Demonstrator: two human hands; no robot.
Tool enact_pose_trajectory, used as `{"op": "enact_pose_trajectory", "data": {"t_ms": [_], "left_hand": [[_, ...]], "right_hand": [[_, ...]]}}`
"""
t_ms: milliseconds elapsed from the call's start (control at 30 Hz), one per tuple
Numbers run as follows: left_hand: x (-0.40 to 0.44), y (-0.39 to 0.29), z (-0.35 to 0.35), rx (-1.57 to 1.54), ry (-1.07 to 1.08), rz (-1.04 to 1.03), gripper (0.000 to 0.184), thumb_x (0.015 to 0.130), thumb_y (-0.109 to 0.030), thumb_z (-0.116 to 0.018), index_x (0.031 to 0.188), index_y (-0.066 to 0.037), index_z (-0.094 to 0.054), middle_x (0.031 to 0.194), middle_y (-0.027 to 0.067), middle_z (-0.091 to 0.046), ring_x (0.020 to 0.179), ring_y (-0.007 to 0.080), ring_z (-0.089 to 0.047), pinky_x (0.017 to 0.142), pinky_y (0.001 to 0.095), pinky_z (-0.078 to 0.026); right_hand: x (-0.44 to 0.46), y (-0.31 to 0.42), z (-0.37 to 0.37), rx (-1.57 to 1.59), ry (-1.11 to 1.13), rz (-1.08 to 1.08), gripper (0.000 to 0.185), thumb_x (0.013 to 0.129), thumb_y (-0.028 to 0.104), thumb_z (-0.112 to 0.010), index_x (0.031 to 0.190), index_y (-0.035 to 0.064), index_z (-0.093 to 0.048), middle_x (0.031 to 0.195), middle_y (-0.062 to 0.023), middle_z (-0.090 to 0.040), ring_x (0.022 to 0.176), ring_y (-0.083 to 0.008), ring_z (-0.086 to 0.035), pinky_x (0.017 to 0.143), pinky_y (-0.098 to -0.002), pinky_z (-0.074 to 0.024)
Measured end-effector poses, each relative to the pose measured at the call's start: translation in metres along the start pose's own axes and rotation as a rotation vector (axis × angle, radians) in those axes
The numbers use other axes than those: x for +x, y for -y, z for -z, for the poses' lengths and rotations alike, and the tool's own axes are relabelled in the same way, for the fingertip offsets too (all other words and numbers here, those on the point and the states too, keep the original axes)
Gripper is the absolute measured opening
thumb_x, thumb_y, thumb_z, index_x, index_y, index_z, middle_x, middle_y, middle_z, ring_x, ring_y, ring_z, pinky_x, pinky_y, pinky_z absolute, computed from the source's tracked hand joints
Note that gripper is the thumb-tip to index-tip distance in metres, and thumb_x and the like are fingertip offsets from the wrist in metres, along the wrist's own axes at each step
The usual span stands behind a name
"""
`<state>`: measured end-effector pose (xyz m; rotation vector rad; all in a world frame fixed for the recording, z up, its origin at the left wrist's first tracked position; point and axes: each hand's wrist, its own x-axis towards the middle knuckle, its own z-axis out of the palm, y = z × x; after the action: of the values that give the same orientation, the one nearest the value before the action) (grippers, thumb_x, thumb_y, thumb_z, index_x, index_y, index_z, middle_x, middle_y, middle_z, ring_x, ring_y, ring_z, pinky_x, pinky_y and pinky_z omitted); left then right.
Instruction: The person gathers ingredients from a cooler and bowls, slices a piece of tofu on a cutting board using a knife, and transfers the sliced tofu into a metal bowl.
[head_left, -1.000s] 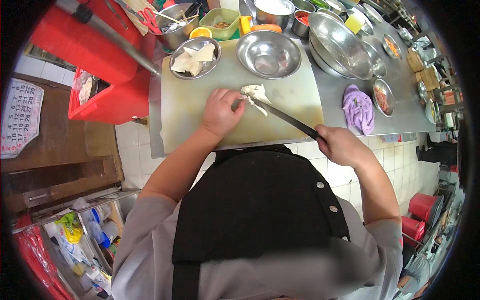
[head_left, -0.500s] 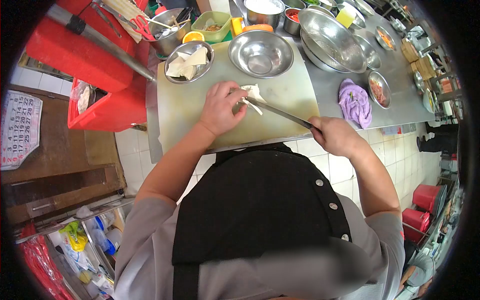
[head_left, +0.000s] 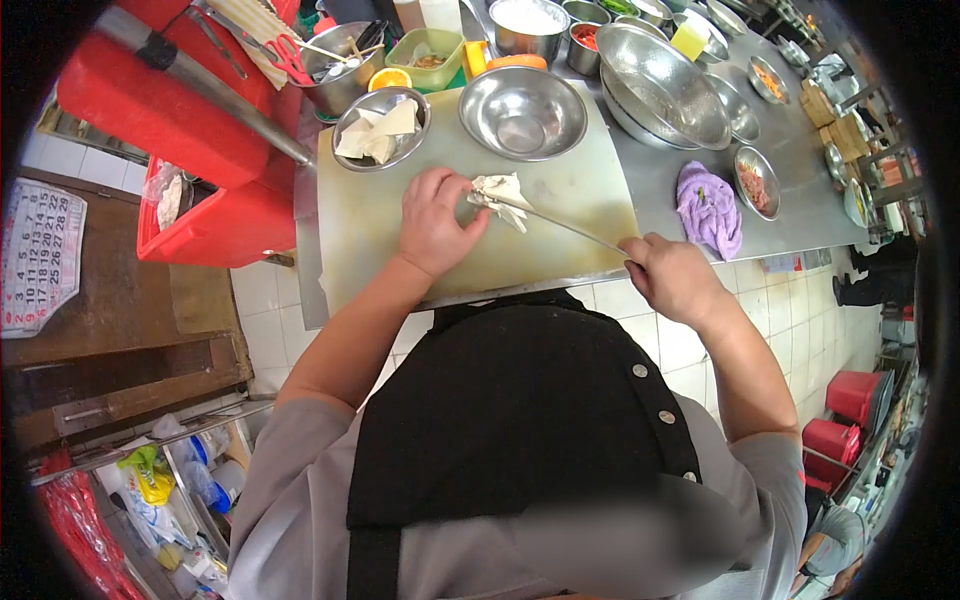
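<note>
My right hand (head_left: 675, 278) is closed around the handle of a knife (head_left: 572, 229), whose blade points left across the cutting board (head_left: 400, 255). The blade's far end meets a small heap of cream-white sliced food (head_left: 503, 192), possibly bean curd sheet. At the heap's left edge my left hand (head_left: 436, 222) bends its fingers and thumb against the food, steadying it beside the blade. Larger flat pieces of similar pale food (head_left: 385, 132) lie in a steel bowl (head_left: 347, 157) behind the left hand. Another steel bowl (head_left: 523, 108) with nothing in it stands behind the heap.
A purple cloth (head_left: 709, 208) and a bowl of pinkish chopped food (head_left: 756, 187) lie to the right. Stacked steel bowls and a strainer (head_left: 665, 85) stand behind them. At the back left are a green container (head_left: 426, 58) and a steel pot (head_left: 338, 85) of utensils.
The knife blade has turned more edge-on, and its tip end has shifted slightly left. The sliced food sits more spread out. My left hand has drawn back slightly to the left.
</note>
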<state>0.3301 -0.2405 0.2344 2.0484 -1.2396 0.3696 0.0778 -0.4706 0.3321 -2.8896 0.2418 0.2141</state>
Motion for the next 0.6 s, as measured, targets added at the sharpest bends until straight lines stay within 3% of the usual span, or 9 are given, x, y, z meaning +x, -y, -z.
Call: {"op": "enact_pose_trajectory", "data": {"t_ms": [267, 467, 600], "left_hand": [[0.006, 0.004, 0.004, 0.031, 0.104, -0.055, 0.041, 0.074, -0.026, -0.080, 0.110, -0.010, -0.066, 0.118, 0.0113, -0.057, 0.114, 0.0336, -0.054, 0.098, 0.0478, -0.043], [0.007, -0.004, 0.004, 0.013, -0.064, 0.052, 0.047, 0.078, -0.022, -0.078, 0.120, -0.006, -0.062, 0.120, 0.0170, -0.059, 0.113, 0.0376, -0.056, 0.099, 0.0464, -0.043], [0.008, -0.003, -0.002, -0.032, -0.058, 0.050, 0.048, 0.079, -0.022, -0.075, 0.122, -0.006, -0.059, 0.120, 0.0172, -0.058, 0.114, 0.0373, -0.054, 0.099, 0.0478, -0.043]], "right_hand": [[-0.001, 0.004, 0.007, -0.008, -0.005, -0.012, 0.019, 0.094, 0.019, -0.059, 0.111, 0.0110, -0.061, 0.095, -0.0173, -0.065, 0.083, -0.0415, -0.066, 0.076, -0.0510, -0.0529], [-0.013, -0.003, 0.010, 0.032, -0.042, -0.045, 0.022, 0.094, 0.019, -0.059, 0.115, 0.0113, -0.061, 0.095, -0.0180, -0.065, 0.084, -0.0411, -0.066, 0.075, -0.0506, -0.0524], [-0.029, -0.018, 0.007, 0.044, -0.030, -0.120, 0.025, 0.094, 0.019, -0.060, 0.117, 0.0114, -0.061, 0.096, -0.0177, -0.066, 0.086, -0.0405, -0.066, 0.076, -0.0499, -0.0522]]}}
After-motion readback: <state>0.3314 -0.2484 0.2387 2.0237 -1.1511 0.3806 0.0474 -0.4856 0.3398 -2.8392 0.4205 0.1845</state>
